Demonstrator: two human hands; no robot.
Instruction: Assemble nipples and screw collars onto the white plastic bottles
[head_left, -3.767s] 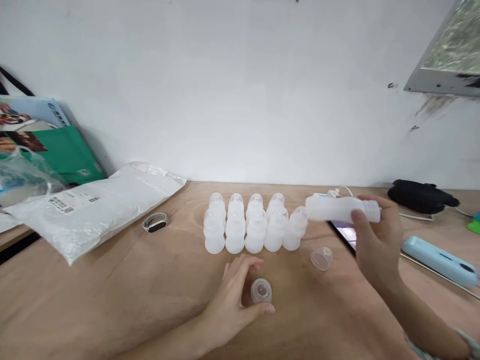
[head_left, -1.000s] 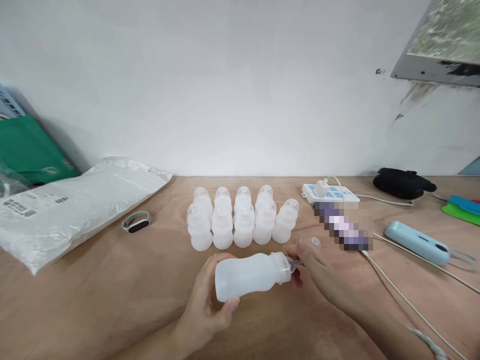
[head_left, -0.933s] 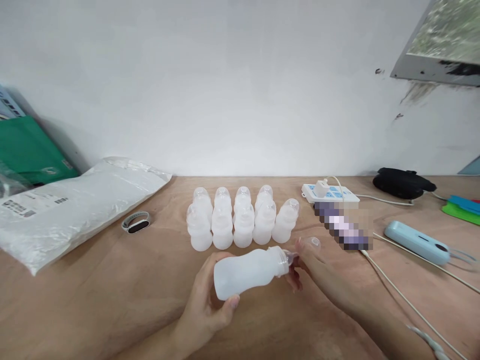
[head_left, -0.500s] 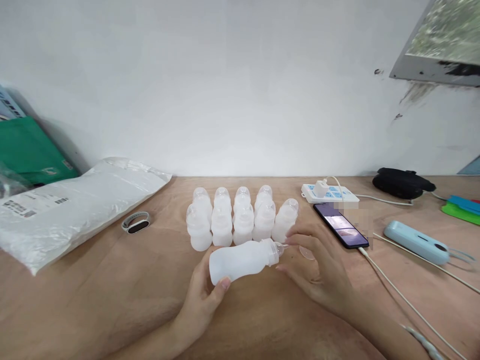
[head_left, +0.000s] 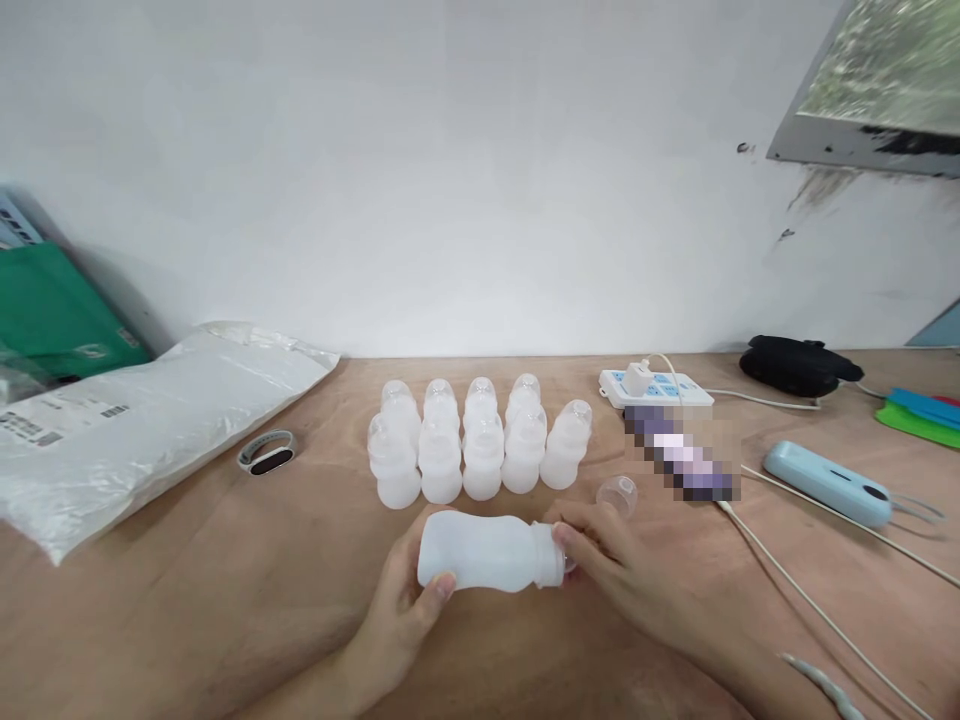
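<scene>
A white baby bottle (head_left: 480, 552) lies on its side in the air, its collar end to the right. My left hand (head_left: 409, 590) is wrapped round its base, thumb in front. The fingers of my right hand (head_left: 600, 550) are closed at the collar and teat end, covering most of the teat. A clear dome cap (head_left: 618, 494) rests on the table just behind my right hand. Beyond the held bottle, several capped white baby bottles (head_left: 482, 460) stand upright in two rows; the one at the right end leans slightly.
On the left are a white plastic parcel (head_left: 172, 410), a green folder (head_left: 64, 300) and a fitness band (head_left: 268, 453). To the right lie a blurred phone (head_left: 682, 455) on a cable, a power strip (head_left: 694, 396), a light-blue device (head_left: 829, 485) and a black pouch (head_left: 799, 366).
My right hand has closed on the bottle's collar and teat end, where its fingers were spread before. The held bottle has come slightly lower and more level, and the clear cap now shows more fully.
</scene>
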